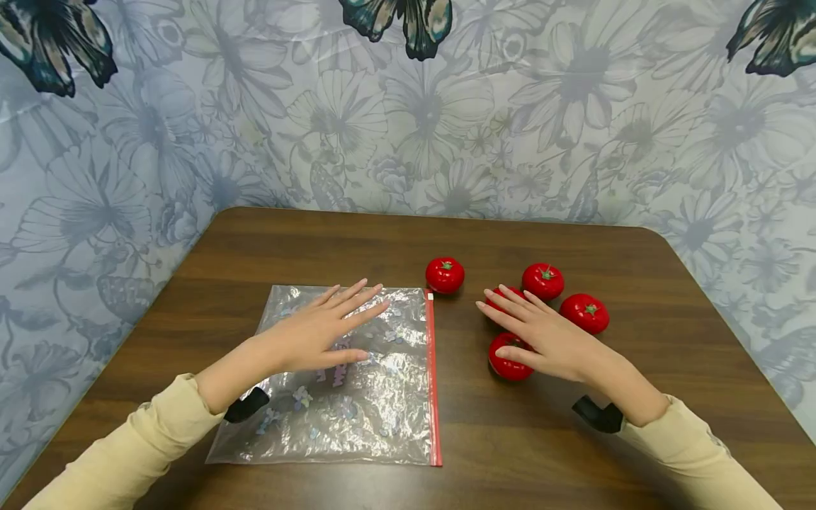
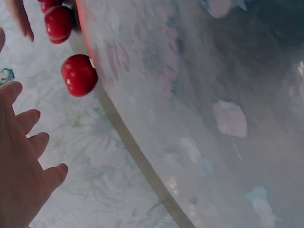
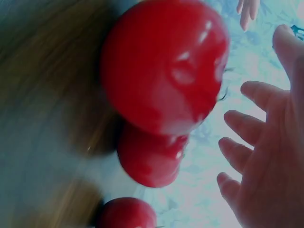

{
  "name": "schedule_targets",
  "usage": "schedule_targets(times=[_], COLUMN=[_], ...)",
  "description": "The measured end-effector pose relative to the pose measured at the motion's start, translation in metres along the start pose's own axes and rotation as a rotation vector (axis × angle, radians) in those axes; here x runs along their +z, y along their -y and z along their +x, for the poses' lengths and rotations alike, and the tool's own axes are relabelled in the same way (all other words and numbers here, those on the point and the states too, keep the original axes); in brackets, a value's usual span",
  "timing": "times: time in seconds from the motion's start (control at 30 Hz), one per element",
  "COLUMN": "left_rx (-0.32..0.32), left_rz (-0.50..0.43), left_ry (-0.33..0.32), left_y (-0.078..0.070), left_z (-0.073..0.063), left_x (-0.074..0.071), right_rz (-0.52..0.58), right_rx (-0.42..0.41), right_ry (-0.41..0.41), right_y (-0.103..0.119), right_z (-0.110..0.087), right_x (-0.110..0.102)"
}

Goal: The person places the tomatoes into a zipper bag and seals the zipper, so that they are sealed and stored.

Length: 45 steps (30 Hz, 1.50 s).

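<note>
A clear plastic zip bag (image 1: 376, 432) with a printed pattern lies flat on the table, its red zip strip (image 1: 434, 397) along the right side. Over the bag's upper part I hold my left hand (image 1: 319, 333), fingers straight and spread, gripping nothing. My right hand (image 1: 554, 340) is spread above several red tomatoes on the right. It partly covers a front tomato (image 1: 508, 361) and the one behind it. In the right wrist view, a gap shows between these fingers and the large near tomato (image 3: 161, 66). A separate tomato (image 1: 445, 275) sits by the bag's top right corner.
The brown wooden table (image 1: 331, 244) has rounded far corners. Behind it hangs a pale floral backdrop (image 1: 427, 142) with dark butterflies. Two more tomatoes, one at the back (image 1: 543, 282) and one farther right (image 1: 585, 314), stand beyond my right hand. Each wrist carries a black band.
</note>
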<state>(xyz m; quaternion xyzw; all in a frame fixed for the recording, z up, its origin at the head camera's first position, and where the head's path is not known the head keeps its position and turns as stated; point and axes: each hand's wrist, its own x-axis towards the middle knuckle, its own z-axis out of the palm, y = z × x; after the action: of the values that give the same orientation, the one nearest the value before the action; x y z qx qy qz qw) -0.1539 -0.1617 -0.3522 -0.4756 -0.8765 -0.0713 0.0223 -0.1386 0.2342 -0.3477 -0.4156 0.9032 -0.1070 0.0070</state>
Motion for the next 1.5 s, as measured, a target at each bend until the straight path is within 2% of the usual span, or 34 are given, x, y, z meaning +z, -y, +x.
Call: schedule_targets(times=[0.17,0.4,0.6,0.87,1.03,1.3,1.5], left_rx=[-0.005,0.026,0.015,0.05,0.065,0.038,0.036], left_rz=[-0.009,-0.038,-0.102,-0.077,-0.082,-0.173,-0.188], left_ry=[0.009,-0.03,0.02,0.038,0.057,0.126,0.169], left_y=[-0.011,-0.024,-0.035,-0.045,-0.048,-0.049,-0.049], left_z=[-0.001,-0.001,0.0,0.001,0.003,0.003,0.005], left_x=[-0.002,-0.002,0.002,0.012,0.017,0.026,0.03], right_rz=[-0.002,-0.001,0.016,0.014,0.009,0.016,0.015], right_rx=[-0.023,-0.044,-0.066,-0.123,-0.167,-0.212,-0.244], right_ry=[-0.011,-0.018,-0.049,-0.045,-0.055,-0.021,-0.001], right_y=[0.008,0.013,0.018,0.029,0.035,0.047,0.051], right_z=[-0.001,-0.007,-0.011,-0.009,-0.008,-0.004,0.0], right_x=[-0.001,0.002,0.004,0.011,0.017,0.027,0.034])
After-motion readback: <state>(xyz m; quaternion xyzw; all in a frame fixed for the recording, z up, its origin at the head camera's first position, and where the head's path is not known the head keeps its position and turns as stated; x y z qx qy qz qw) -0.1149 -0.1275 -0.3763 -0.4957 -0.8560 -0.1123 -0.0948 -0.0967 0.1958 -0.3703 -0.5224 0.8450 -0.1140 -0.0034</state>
